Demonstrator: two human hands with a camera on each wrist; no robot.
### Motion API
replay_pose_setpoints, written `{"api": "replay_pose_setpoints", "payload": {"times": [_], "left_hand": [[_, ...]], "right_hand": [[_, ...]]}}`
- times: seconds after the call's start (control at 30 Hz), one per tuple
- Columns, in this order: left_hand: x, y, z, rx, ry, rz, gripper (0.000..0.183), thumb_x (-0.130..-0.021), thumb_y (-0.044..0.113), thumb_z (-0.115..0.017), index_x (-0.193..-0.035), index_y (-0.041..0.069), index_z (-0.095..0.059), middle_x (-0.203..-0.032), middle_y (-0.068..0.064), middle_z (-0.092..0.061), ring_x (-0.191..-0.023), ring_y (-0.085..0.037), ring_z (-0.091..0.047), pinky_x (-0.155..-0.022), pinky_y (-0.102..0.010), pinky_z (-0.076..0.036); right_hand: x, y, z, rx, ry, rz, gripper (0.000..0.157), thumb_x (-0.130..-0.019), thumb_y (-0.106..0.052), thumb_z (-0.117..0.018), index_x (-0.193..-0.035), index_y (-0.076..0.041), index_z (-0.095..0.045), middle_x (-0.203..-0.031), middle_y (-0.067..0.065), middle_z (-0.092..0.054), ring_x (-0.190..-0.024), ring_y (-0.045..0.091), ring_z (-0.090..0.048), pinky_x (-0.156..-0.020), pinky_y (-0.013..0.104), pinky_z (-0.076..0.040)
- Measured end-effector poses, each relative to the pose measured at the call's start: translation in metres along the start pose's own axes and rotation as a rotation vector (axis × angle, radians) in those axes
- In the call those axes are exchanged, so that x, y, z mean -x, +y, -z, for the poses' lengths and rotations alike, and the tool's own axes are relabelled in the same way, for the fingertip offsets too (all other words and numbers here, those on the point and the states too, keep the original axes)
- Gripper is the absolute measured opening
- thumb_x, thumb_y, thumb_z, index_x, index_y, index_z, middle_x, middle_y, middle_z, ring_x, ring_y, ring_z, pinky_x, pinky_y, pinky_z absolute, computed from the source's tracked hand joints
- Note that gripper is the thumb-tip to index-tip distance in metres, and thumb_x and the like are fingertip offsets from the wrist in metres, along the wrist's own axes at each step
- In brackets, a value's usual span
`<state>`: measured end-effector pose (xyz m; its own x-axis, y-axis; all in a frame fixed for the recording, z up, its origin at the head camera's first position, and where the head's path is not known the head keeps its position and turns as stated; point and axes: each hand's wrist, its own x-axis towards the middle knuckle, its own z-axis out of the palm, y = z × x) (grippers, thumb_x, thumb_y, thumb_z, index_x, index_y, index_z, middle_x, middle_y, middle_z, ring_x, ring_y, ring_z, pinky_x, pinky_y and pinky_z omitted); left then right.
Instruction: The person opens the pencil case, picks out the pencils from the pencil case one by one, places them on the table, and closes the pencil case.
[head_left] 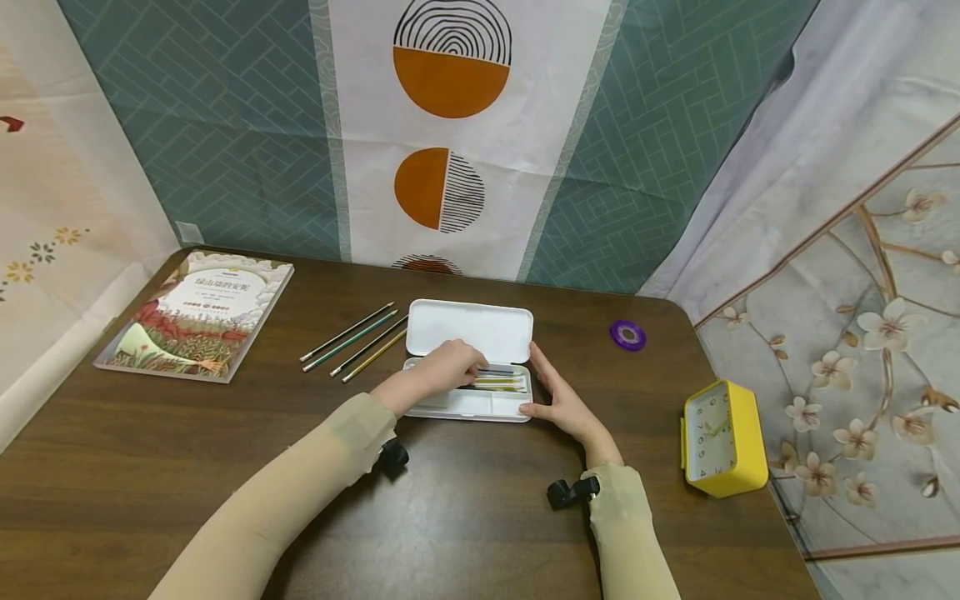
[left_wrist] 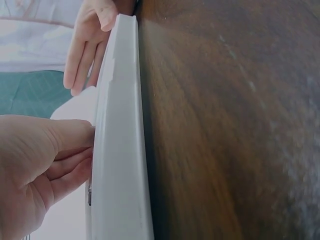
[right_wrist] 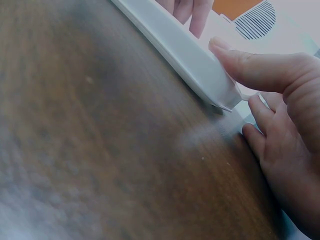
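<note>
A white pencil case (head_left: 469, 406) lies with its lid (head_left: 470, 329) raised at the back. Several pencils (head_left: 498, 381) lie in its rear compartment. My left hand (head_left: 447, 367) reaches into that compartment from the left, thumb and fingers bent downward together. In the left wrist view the case's front wall (left_wrist: 120, 135) hides the fingertips of this hand (left_wrist: 35, 165), so whether they pinch a pencil is unclear. Against the right end of the case rests my right hand (head_left: 562, 402), fingers extended toward the lid. Its thumb (right_wrist: 250, 67) touches the front right corner.
Left of the case several pencils (head_left: 352, 342) lie side by side on the brown table (head_left: 480, 508). A book (head_left: 198, 317) is at the far left. To the right are a purple tape roll (head_left: 627, 335) and a yellow clock (head_left: 723, 439).
</note>
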<state>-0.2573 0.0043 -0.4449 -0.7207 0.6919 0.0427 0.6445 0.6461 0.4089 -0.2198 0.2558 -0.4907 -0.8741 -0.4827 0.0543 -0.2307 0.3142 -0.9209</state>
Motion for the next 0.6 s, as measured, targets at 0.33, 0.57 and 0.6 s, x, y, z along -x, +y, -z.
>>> {"api": "replay_pose_setpoints", "payload": {"times": [0.33,0.57,0.6], "left_hand": [[0.005,0.006,0.013,0.021,0.067,-0.036,0.027,-0.088,0.003,-0.068,-0.114,0.002,-0.072,-0.086,-0.003,-0.074,-0.074,-0.008,-0.061,-0.077,-0.027,-0.054],[0.012,0.011,0.035,-0.001,0.137,-0.086,0.029,-0.088,0.002,-0.067,-0.117,0.001,-0.07,-0.087,-0.003,-0.076,-0.081,-0.013,-0.07,-0.079,-0.029,-0.056],[0.013,0.011,0.039,-0.009,0.15,-0.091,0.029,-0.088,0.002,-0.067,-0.117,0.001,-0.07,-0.087,-0.002,-0.076,-0.082,-0.014,-0.071,-0.079,-0.029,-0.056]], "right_hand": [[0.0,0.0,-0.001,-0.01,0.003,0.004,0.104,-0.082,0.005,-0.073,-0.158,-0.009,-0.004,-0.165,0.012,-0.002,-0.152,0.033,-0.005,-0.12,0.056,-0.01],[0.0,0.001,0.0,-0.012,-0.004,0.012,0.102,-0.083,0.0,-0.073,-0.158,-0.01,-0.004,-0.165,0.011,-0.002,-0.152,0.032,-0.004,-0.12,0.056,-0.009],[0.0,0.002,0.0,-0.013,-0.004,0.013,0.102,-0.083,0.0,-0.073,-0.158,-0.01,-0.004,-0.165,0.011,-0.002,-0.152,0.032,-0.004,-0.12,0.055,-0.009]]}}
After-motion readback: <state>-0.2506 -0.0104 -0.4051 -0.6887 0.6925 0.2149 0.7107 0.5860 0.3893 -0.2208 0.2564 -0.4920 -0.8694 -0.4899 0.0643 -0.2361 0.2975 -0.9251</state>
